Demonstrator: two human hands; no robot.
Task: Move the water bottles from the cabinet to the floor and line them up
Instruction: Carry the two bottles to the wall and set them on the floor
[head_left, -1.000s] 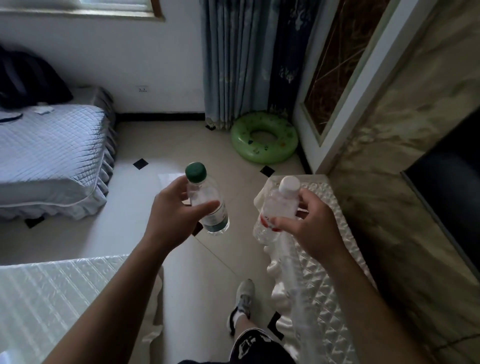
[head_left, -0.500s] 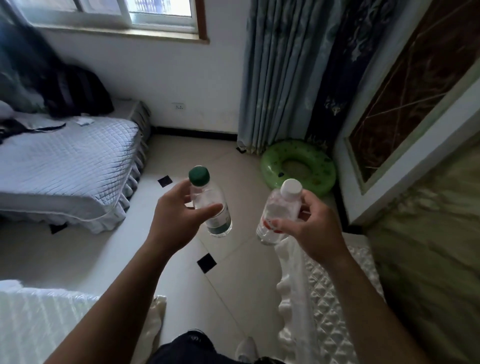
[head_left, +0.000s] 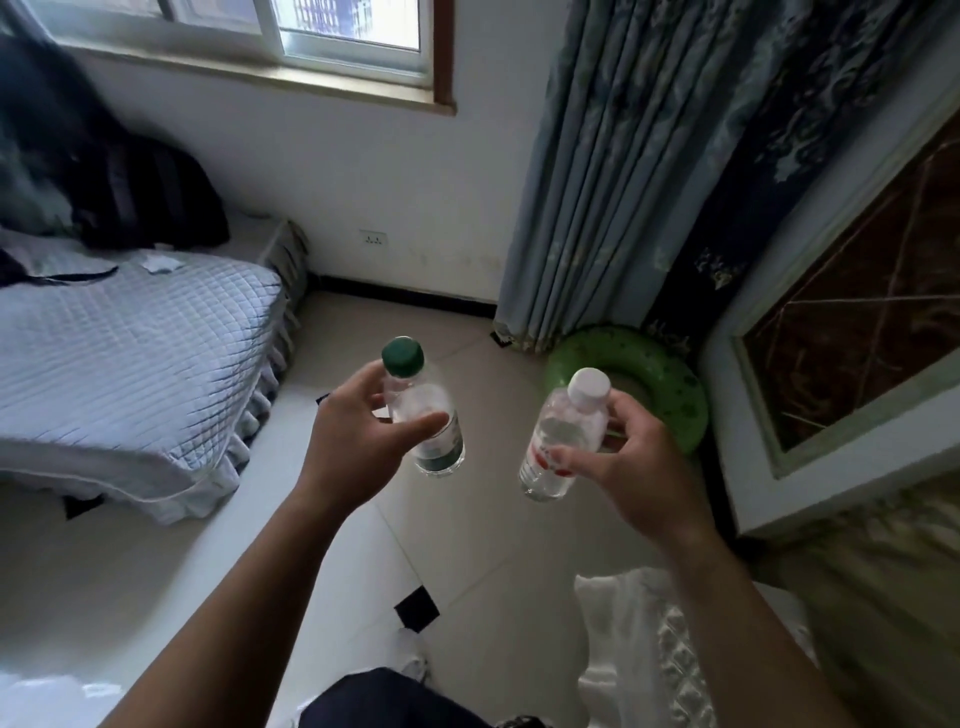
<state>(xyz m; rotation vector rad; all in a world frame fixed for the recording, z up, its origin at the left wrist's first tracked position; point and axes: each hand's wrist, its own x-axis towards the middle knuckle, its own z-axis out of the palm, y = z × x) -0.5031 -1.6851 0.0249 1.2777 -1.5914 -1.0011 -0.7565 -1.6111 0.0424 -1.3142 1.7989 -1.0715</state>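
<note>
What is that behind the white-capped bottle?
A green swim ring on the floor, by the curtain. The bottle and right hand cover its near edge.

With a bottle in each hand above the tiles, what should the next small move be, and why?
Probably lower both bottles toward the bare floor ahead and stand them side by side. The left hand grips the green-capped bottle and the right hand the white-capped bottle, both in mid-air, and no bottle stands on the floor in view.

water bottles (head_left: 444, 441) (head_left: 566, 415): 2 | hands (head_left: 358, 441) (head_left: 634, 467): 2 | swim ring (head_left: 670, 384): 1 | bed (head_left: 130, 353): 1 | window (head_left: 311, 31): 1 | backpack (head_left: 150, 202): 1
</note>
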